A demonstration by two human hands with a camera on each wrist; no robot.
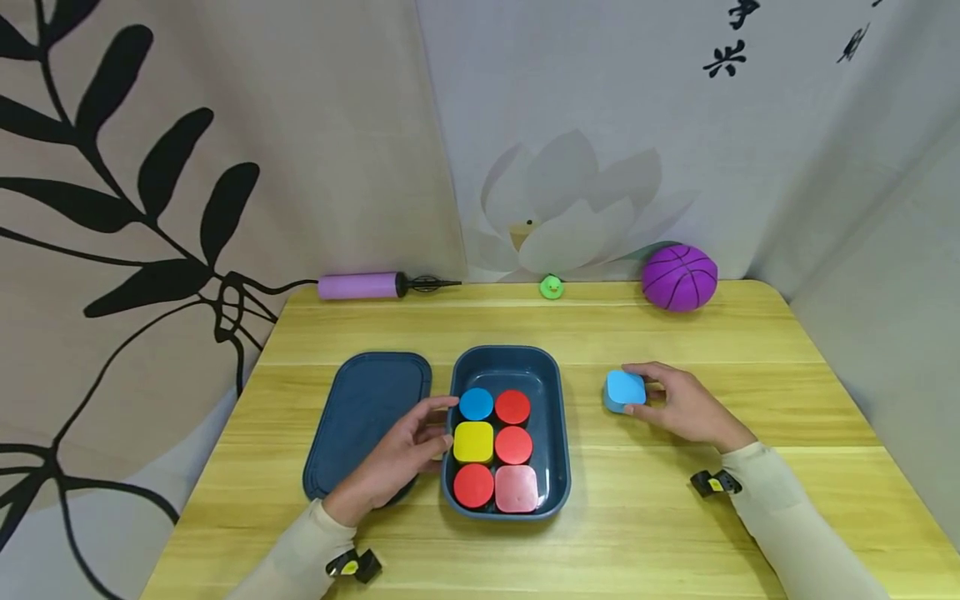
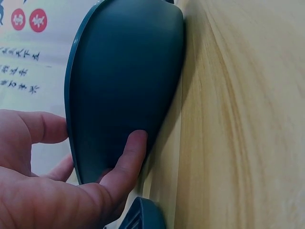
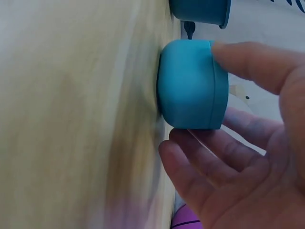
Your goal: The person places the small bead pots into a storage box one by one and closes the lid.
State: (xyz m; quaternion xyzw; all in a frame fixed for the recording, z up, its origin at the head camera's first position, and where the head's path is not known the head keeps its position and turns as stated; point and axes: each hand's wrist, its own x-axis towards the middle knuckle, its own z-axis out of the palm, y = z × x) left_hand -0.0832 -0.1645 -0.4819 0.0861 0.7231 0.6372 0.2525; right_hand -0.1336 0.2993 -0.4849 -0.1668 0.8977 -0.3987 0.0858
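Observation:
A dark blue rectangular tub (image 1: 564,450) stands on the wooden table with small round and square containers in two columns: a blue round one (image 1: 476,404), a yellow square one (image 1: 473,442), red round ones (image 1: 513,407) and a pinkish-red square one (image 1: 516,489). My left hand (image 1: 401,454) rests against the tub's left side; its thumb touches the outer wall (image 2: 126,71) and a forefinger reaches the rim. Right of the tub, my right hand (image 1: 686,406) pinches a small light-blue square container (image 3: 190,86) between thumb and fingers, at the tabletop. A seam runs round this container near its top.
The tub's dark blue lid (image 1: 367,408) lies flat at the left, partly under my left forearm. Along the table's back edge are a purple hand pump (image 1: 358,286), a green duck toy (image 1: 551,287) and a purple ball (image 1: 680,277). Printed curtains hang behind.

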